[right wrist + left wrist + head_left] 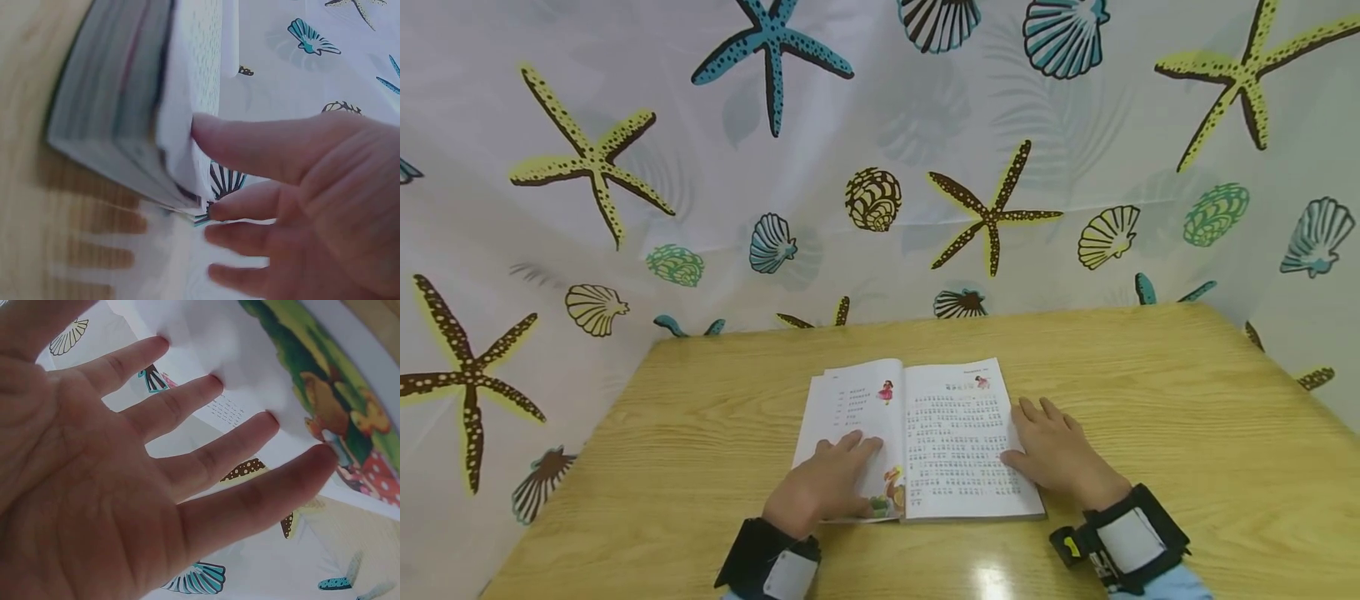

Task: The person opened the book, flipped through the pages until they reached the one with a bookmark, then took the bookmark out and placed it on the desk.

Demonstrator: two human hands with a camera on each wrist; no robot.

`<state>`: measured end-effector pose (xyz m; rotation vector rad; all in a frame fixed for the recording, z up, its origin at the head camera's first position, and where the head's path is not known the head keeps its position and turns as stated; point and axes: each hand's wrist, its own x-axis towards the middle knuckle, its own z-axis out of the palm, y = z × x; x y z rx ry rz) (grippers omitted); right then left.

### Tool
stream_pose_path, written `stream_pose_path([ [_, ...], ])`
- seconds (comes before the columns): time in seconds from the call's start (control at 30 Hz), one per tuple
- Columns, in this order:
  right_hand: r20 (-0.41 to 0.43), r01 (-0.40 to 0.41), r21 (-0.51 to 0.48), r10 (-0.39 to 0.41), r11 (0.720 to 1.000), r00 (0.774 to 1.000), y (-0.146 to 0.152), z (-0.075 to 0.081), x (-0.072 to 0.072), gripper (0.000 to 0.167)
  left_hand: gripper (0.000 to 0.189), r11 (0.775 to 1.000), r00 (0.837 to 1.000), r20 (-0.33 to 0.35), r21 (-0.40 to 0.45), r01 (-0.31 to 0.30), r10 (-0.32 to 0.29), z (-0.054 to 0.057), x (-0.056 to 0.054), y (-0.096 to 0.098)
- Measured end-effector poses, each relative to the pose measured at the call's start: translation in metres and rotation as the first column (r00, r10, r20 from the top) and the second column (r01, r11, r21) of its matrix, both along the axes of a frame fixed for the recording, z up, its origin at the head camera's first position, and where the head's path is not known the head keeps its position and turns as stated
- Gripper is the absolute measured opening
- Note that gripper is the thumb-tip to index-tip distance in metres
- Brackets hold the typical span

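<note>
An open book (958, 429) lies on the wooden table, its two pages printed with text and small coloured pictures. My left hand (823, 483) rests across the lower part of the left page (842, 387), fingers spread. In the left wrist view its fingertips (269, 422) touch the paper close to a colourful illustration (331, 403). At the right edge of the book is my right hand (1060, 454), with the thumb on the margin of the right page. The right wrist view shows that thumb (250, 144) against the paper, above the thick page block (112, 94), the other fingers beside the edge.
The wooden table (700, 450) extends on both sides of the book. Behind it hangs a white cloth (820, 183) printed with starfish and shells. Both wrists carry black straps (1138, 533) with white patches.
</note>
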<state>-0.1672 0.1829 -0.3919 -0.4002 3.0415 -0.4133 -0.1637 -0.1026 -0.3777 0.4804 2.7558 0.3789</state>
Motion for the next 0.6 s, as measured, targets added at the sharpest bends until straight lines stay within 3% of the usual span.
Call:
stream_pose_path([
  [0.13, -0.220, 0.013, -0.074, -0.029, 0.997, 0.975, -0.0047, 0.0030, -0.0010, 0.032, 0.076, 1.000, 1.000, -0.001, -0.003, -0.001, 0.001, 0.0015, -0.0004, 0.0000],
  [0.23, -0.302, 0.025, -0.191, -0.083, 0.981, 0.950, -0.0065, 0.0046, -0.0025, 0.010, 0.076, 1.000, 1.000, 0.002, 0.010, -0.001, 0.001, 0.0023, -0.0005, 0.0000],
  [0.4, -0.315, 0.019, -0.215, -0.088, 0.976, 0.945, -0.0051, 0.0044, -0.0034, 0.009, 0.076, 1.000, 1.000, -0.003, 0.020, 0.001, -0.001, 0.0025, -0.0010, 0.0005],
  [0.47, -0.291, -0.008, -0.258, -0.070, 0.966, 0.954, -0.0045, 0.0038, -0.0040, 0.004, 0.076, 1.000, 1.000, -0.003, 0.016, 0.003, -0.003, 0.0027, -0.0012, 0.0009],
  [0.53, -0.226, -0.065, -0.363, -0.020, 0.930, 0.974, -0.0055, 0.0043, -0.0041, 0.017, 0.076, 1.000, 1.000, -0.001, 0.009, 0.004, -0.004, 0.0030, -0.0012, 0.0011],
  [0.6, -0.154, -0.141, -0.487, 0.074, 0.862, 0.985, -0.0096, 0.0049, -0.0033, 0.033, 0.076, 1.000, 1.000, -0.001, 0.004, 0.004, -0.004, 0.0033, -0.0010, 0.0010],
])
